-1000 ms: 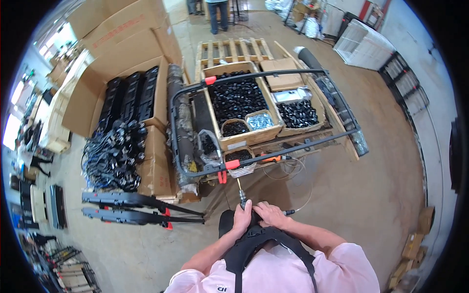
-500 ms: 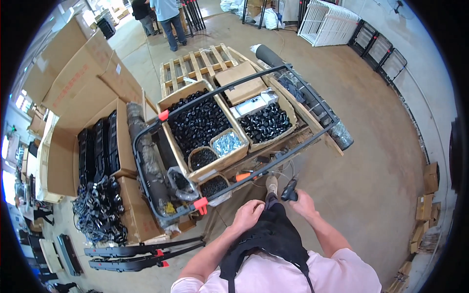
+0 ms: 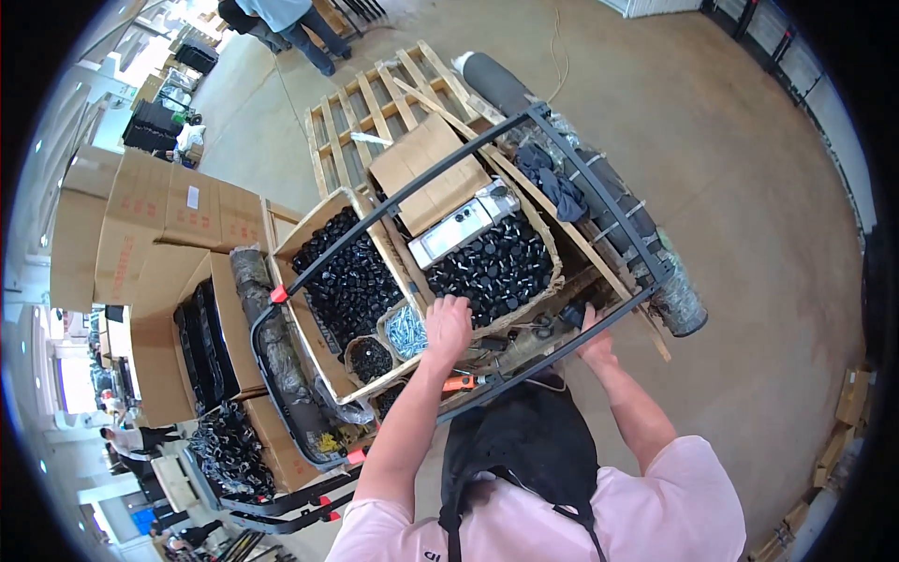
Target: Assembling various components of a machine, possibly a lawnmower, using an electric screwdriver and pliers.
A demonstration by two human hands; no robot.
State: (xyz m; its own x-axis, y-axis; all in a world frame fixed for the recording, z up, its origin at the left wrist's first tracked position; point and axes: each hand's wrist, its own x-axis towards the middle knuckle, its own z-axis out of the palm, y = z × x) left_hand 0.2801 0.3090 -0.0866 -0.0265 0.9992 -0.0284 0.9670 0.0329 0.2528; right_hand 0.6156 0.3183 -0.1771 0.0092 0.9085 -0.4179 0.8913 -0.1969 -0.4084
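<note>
My left hand [image 3: 449, 328] reaches over the front rim of the carton of black knobs [image 3: 496, 267], its fingers slightly apart and nothing visible in them. Beside it, a small tub holds silver bolts [image 3: 406, 332]. My right hand [image 3: 596, 339] is closed on a black hand-held power tool [image 3: 573, 312], low at the front of the bench and partly hidden. A dark tubular frame [image 3: 449, 170] with red clips lies across the cartons; its near bar passes just in front of both hands. An orange-and-black tool [image 3: 461, 383] lies behind that bar.
Another carton of black caps [image 3: 346, 272] and a tub of small dark screws [image 3: 369, 358] stand to the left. Wrapped rolls flank the bench, one at the right [image 3: 682, 304]. A wooden pallet [image 3: 384, 105] lies behind. Tall cartons [image 3: 159, 220] stand far left; people stand at the back.
I have moved closer to the bench. My left hand has gone from my apron to the carton rim. My right hand has carried the black power tool forward to the bench.
</note>
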